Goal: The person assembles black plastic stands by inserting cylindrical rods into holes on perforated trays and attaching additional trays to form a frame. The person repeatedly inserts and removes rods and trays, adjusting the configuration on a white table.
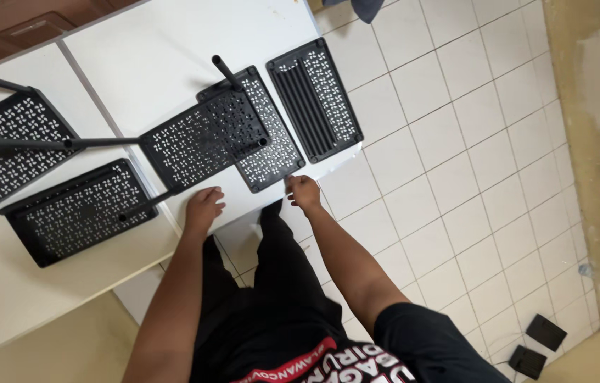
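While both hands rest at the table edge, the parts lie as follows.

Left fingers: the left hand lies palm down on the white table, fingers loosely curled together, clamped on nothing; its tips are just short of the overlapping shelf panel.

Right fingers: the right hand has its fingers bunched at the near corner of the middle shelf panel; whether they pinch the corner or only touch it cannot be told.

Just beyond the fingertips: the two perforated black panels overlap, and a black leg tube stands up from the farther one.

Beyond the right fingers: a slotted shelf panel lies apart, its corner close to the table edge.

Beyond the left fingers: a flat perforated tray and a partly assembled rack with thin rods.

Below the hands: tiled floor, with two small black pieces well apart.

Risk, as judged: a tug at the corner could drag the overlapped panel and tip the upright tube; a sideways push could slide the slotted panel off the edge onto the tiles.
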